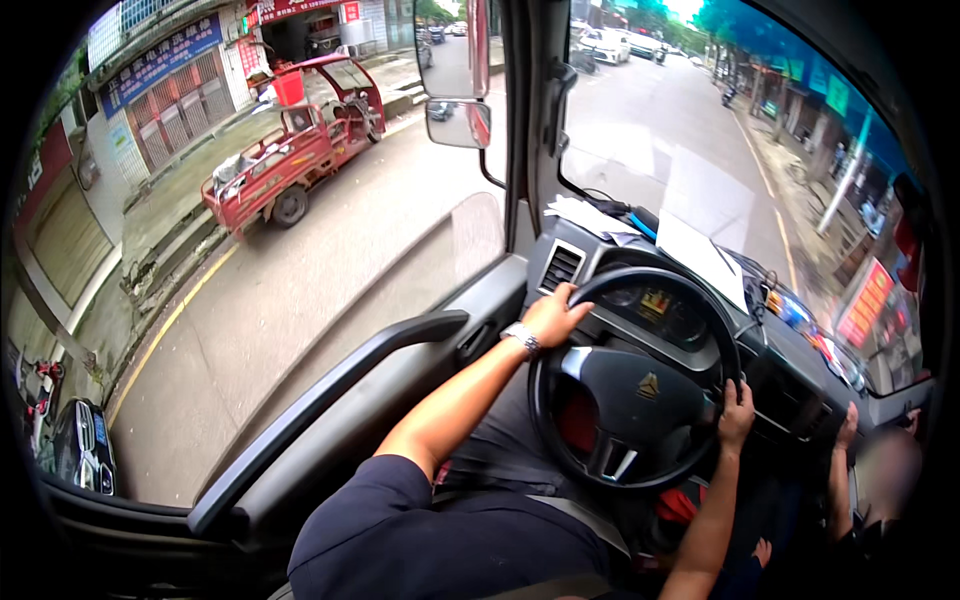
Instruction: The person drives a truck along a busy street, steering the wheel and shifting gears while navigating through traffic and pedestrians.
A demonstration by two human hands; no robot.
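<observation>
A large black steering wheel with silver spoke trim stands in front of me. My left hand is closed on the upper left of its rim; a metal watch sits on that wrist. On the right side of the rim, my right hand is closed around it, fingers wrapped. Behind the wheel, the instrument panel shows through the upper gap. An air vent lies just beyond my left hand.
Papers lie on the dashboard. A passenger's raised hand is at far right. Through the side window, a red cargo tricycle stands by the kerb, and a dark car shows at lower left. White cars are up the road.
</observation>
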